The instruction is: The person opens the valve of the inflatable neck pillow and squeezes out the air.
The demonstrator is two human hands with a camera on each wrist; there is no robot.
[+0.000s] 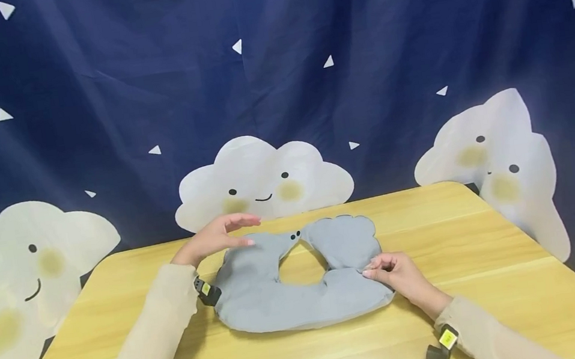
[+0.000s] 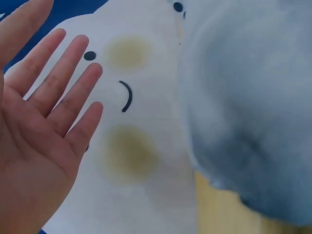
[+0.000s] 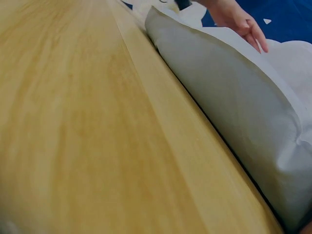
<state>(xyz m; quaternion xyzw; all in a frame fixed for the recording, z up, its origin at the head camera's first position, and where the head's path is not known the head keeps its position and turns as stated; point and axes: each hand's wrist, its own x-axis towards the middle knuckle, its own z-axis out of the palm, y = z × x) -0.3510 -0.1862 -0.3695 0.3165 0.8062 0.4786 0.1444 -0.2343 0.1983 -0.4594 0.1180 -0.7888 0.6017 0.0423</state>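
Observation:
A grey inflated neck pillow (image 1: 304, 306) lies on the table, its rounded opening in the middle and two dark snaps (image 1: 295, 235) where its ends meet at the back. Over the pillow's left side hovers my left hand (image 1: 218, 236), fingers extended and holding nothing; the left wrist view shows its bare palm (image 2: 44, 131) apart from the grey fabric. At the pillow's right side, my right hand (image 1: 403, 276) pinches the fabric edge between thumb and fingers. In the right wrist view the pillow's side (image 3: 219, 83) is puffed up, while the right hand is almost wholly out of frame.
The wooden table (image 1: 494, 261) extends around the pillow. Behind it hangs a dark blue curtain (image 1: 287, 94) printed with white triangles and smiling clouds (image 1: 259, 171). A small black camera sits on each wrist, the right one (image 1: 439, 356) just above the tabletop.

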